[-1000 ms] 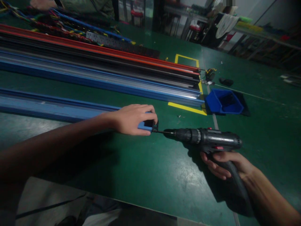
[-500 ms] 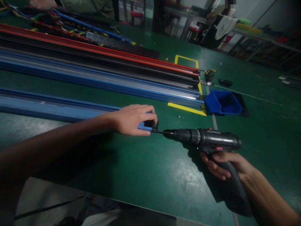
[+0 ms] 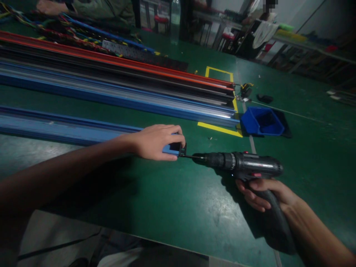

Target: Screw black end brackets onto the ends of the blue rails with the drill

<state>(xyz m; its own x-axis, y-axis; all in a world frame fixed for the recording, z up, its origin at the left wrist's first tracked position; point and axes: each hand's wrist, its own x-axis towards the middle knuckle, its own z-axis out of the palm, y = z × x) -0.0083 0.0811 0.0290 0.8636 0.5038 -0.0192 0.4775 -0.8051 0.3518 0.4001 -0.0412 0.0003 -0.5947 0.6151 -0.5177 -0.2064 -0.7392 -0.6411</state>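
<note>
My left hand (image 3: 158, 142) is closed over the right end of a long blue metal profile (image 3: 83, 129) lying on the green table. A small black end cap (image 3: 183, 150) sits at that end, beside my fingertips. My right hand (image 3: 264, 194) grips a black cordless drill (image 3: 244, 163) by its handle, index finger near the red trigger. The drill points left, and its long thin bit (image 3: 191, 157) reaches the lower part of the end cap. Whether a screw is at the bit's tip is too small to tell.
Behind lie more blue, black and orange profiles (image 3: 139, 63), their ends near yellow tape marks (image 3: 219, 129). A blue bin (image 3: 261, 121) stands right of them. Wire bundles (image 3: 63, 31), a clear bottle (image 3: 175, 22) and another person's hand (image 3: 51, 6) are at the back.
Hardly anything differs: the whole view has shifted slightly. Both hands keep their grip, and the bit stays against the end cap.
</note>
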